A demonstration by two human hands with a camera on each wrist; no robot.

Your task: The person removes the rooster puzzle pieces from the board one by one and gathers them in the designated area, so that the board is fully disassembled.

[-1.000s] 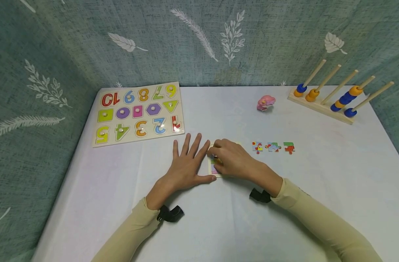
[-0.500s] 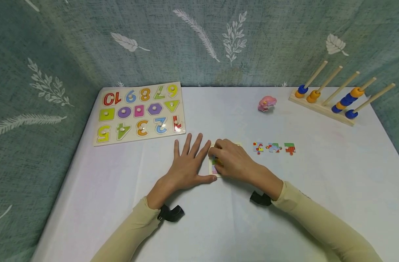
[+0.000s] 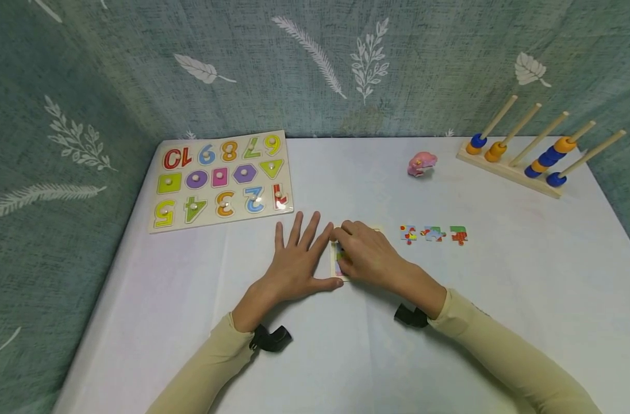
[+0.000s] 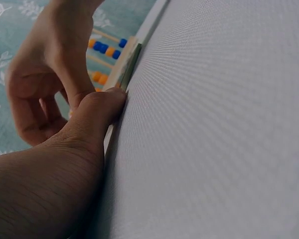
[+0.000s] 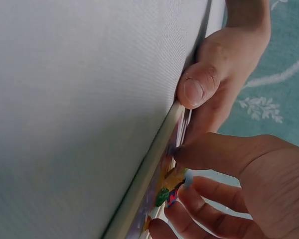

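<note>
The step in hand looks to be seating a puzzle piece (image 5: 170, 191) in the small puzzle tray (image 3: 333, 264), which lies on the bench (image 3: 315, 368) in front of the person, mostly covered by the right hand (image 3: 372, 253). That hand is narrow: fingers curled down over the tray, thumb and fingertips pinching the piece, which in the right wrist view shows yellow, green and red against the pale rim. The left hand (image 3: 294, 270) is wide, fingers spread on the bench, its thumb at the tray's near left corner, apparently bracing it. How well the piece sits in its place is hidden by the fingers. The next move, as I judge it, calls for a small nudge to line up the edges, then a downward press while the left thumb steadies the tray. 3 loose pieces (image 3: 433, 233) lie in a row to the right, likely awaiting their turn. Against the frame 0.5 s ago, little differs: the right hand's fingers sit slightly closer in and less of the yellow by the thumb shows, while the left hand, the tray and the 3 loose pieces have kept their places.
</note>
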